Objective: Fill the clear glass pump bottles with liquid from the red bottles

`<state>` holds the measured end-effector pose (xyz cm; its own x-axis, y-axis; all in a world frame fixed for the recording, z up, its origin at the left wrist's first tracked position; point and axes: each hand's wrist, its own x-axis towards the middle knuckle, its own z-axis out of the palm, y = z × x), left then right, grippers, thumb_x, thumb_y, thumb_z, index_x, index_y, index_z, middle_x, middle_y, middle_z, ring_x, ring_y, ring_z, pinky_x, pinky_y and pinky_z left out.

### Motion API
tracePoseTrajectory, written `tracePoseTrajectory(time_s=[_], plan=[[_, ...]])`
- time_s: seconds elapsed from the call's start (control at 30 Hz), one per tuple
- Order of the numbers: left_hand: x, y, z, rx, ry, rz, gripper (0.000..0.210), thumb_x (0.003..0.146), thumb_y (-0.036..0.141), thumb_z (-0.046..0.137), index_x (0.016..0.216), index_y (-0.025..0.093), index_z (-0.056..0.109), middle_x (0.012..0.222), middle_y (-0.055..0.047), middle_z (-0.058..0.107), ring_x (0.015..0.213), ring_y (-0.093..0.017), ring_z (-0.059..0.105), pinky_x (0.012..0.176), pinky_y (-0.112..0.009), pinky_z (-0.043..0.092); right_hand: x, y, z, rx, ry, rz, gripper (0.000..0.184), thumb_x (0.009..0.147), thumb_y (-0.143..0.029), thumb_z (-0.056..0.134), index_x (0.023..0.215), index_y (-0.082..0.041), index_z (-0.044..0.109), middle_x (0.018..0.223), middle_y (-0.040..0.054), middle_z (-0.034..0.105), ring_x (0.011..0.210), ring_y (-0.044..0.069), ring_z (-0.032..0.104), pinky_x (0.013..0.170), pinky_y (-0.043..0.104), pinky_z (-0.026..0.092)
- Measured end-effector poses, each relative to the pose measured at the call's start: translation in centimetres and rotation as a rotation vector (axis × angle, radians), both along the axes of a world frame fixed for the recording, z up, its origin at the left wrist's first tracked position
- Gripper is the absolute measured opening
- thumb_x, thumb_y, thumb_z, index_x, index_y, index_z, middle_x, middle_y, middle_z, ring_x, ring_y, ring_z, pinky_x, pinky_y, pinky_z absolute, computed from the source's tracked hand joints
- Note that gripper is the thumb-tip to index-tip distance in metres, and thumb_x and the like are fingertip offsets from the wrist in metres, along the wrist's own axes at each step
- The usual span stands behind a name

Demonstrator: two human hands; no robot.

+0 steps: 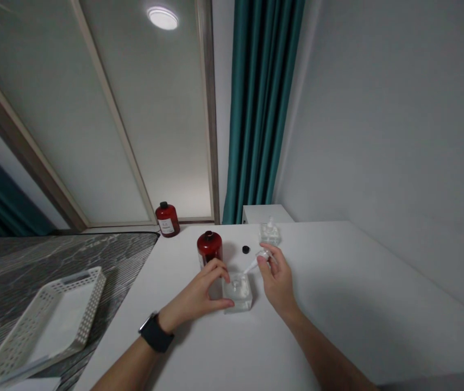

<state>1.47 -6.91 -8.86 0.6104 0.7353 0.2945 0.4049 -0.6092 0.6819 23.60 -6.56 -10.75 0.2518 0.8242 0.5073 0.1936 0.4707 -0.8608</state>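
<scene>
A square clear glass bottle (238, 293) stands upright on the white table. My left hand (207, 288), with a dark watch on its wrist, curves around the bottle's left side, thumb near and fingers far. Pinched in my right hand (276, 279) is a clear-topped stopper (263, 254) with a white tapered stem (250, 266). That stem slants down to the left, its tip close to the bottle's far right edge. Just behind my left fingers is an uncapped dark red bottle (209, 246), partly hidden by them. A small black cap (245, 249) lies to its right.
Another square glass bottle (270, 233), stoppered, stands at the table's back edge. A second red bottle (167, 220) with a black cap is at the back left corner. Left of the table (362, 304), a white perforated basket (58, 315) sits lower down on a grey patterned surface.
</scene>
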Motion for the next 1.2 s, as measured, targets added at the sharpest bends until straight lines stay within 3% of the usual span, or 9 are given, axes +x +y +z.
tracePoseTrajectory(time_s=[0.2, 0.37, 0.9, 1.2], plan=[[0.0, 0.1, -0.2, 0.003, -0.004, -0.01, 0.027, 0.082, 0.032, 0.075, 0.1, 0.022, 0.057, 0.115, -0.006, 0.054, 0.109, -0.025, 0.056, 0.096, -0.039, 0.047, 1.1, 0.8, 0.6, -0.053, 0.124, -0.07, 0.031, 0.09, -0.04, 0.06, 0.112, -0.019, 0.062, 0.09, 0.0046, 0.067, 0.071, 0.017, 0.063, 0.067, 0.032, 0.055], [0.0, 0.0, 0.0, -0.014, -0.013, -0.007, 0.026, 0.082, 0.03, 0.074, 0.1, 0.022, 0.057, 0.116, -0.005, 0.053, 0.109, -0.024, 0.057, 0.097, -0.039, 0.047, 1.6, 2.0, -0.6, -0.076, 0.173, -0.159, 0.032, 0.088, -0.045, 0.06, 0.108, -0.02, 0.057, 0.087, 0.0018, 0.062, 0.068, 0.016, 0.059, 0.065, 0.03, 0.052], [0.1, 0.0, 0.0, 0.01, -0.003, -0.009, 0.025, 0.082, 0.026, 0.074, 0.099, 0.022, 0.056, 0.114, -0.005, 0.054, 0.107, -0.024, 0.057, 0.096, -0.037, 0.047, 4.7, 6.0, -4.7, -0.21, -0.164, -0.212, 0.027, 0.073, -0.046, 0.067, 0.074, -0.024, 0.052, 0.056, -0.0073, 0.048, 0.052, 0.015, 0.047, 0.052, 0.026, 0.035], [0.0, -0.1, 0.0, 0.006, -0.005, -0.015, 0.026, 0.082, 0.025, 0.074, 0.1, 0.022, 0.055, 0.115, -0.005, 0.052, 0.108, -0.024, 0.056, 0.097, -0.037, 0.046, 5.4, 6.7, -5.2, -0.273, -0.368, -0.196, 0.023, 0.074, -0.045, 0.064, 0.071, -0.024, 0.054, 0.058, -0.0039, 0.054, 0.056, 0.018, 0.054, 0.056, 0.027, 0.037]])
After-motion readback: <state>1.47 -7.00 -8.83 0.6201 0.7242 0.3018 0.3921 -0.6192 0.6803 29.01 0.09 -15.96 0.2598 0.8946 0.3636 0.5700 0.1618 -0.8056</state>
